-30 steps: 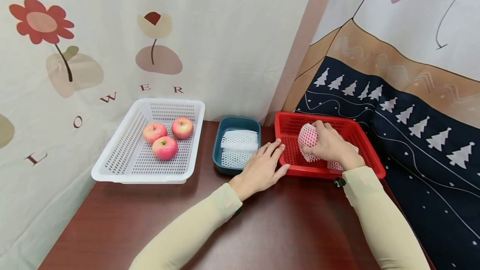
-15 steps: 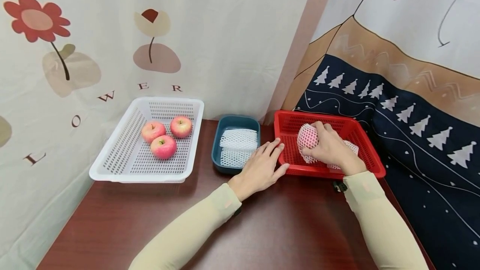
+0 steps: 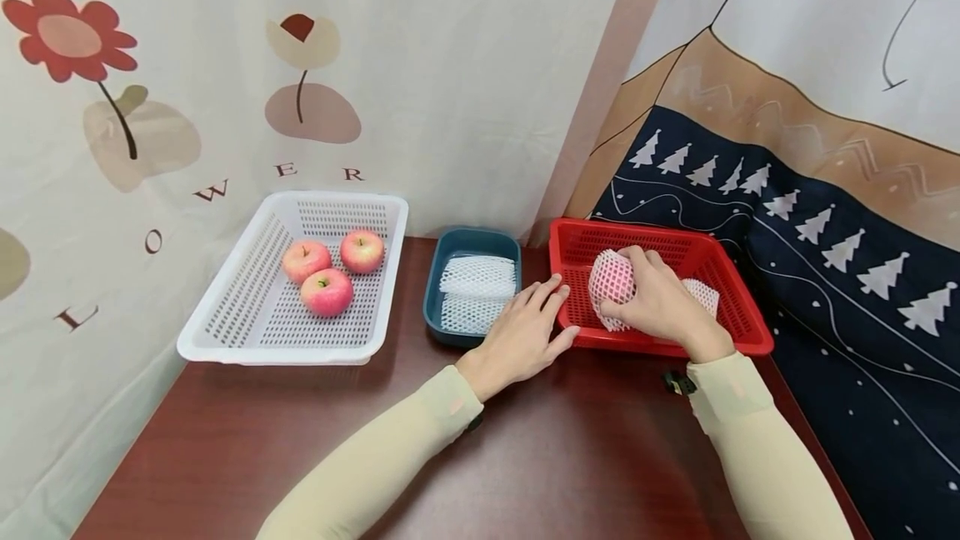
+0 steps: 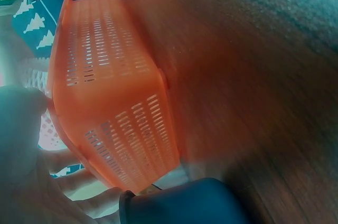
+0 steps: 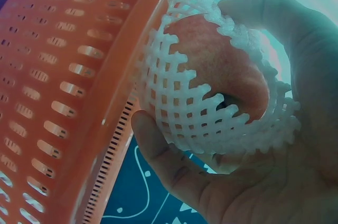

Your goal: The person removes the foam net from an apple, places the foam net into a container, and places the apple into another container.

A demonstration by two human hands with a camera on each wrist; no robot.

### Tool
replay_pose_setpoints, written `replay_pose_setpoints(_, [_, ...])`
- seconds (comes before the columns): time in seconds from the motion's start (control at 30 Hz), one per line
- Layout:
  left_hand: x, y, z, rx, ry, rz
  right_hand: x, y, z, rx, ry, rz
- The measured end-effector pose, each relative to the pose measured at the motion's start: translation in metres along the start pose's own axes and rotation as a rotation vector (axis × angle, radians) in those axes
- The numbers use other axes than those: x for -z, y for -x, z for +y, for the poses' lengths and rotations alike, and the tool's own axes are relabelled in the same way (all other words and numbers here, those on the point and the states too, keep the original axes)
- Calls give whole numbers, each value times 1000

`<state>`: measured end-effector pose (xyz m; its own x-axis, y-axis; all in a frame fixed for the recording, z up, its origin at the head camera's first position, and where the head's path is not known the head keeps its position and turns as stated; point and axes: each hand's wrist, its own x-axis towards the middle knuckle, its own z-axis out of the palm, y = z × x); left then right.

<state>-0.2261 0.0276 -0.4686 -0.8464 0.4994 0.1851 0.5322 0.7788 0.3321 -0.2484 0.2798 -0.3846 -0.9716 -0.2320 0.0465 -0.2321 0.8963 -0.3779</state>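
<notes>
In the head view, my right hand (image 3: 663, 302) grips an apple in a white foam net (image 3: 609, 277), low inside the red basket (image 3: 637, 343). The right wrist view shows the apple's bare skin (image 5: 216, 57) through the mouth of the net, with thumb and fingers around it. Another white foam-netted item (image 3: 702, 297) lies behind that hand, partly hidden. My left hand (image 3: 517, 338) rests on the basket's left rim, fingers extended and thumb spread along the front corner. From the left wrist, the basket wall (image 4: 105, 97) looks orange and those fingers touch its edge.
Left of the red basket stands a blue tray (image 3: 435, 294) with flat white foam nets (image 3: 480, 277). Farther left, a white basket (image 3: 206, 332) holds three bare apples (image 3: 327, 293). A printed curtain (image 3: 465, 90) hangs behind the brown table (image 3: 570, 448).
The netted apple in my right hand has shifted slightly left and toward me within the red basket. My left hand stays on the rim. The head view has tilted a little.
</notes>
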Motion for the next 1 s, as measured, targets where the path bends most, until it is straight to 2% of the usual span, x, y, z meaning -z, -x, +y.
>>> replay_pose_setpoints(0.47, [-2,1,-1,-30,-9,44,0,12,-4,18,11,27])
replay_pose_setpoints(1.0, [-1,1,0,-21,0,30,-2,29,-16,62,4,61])
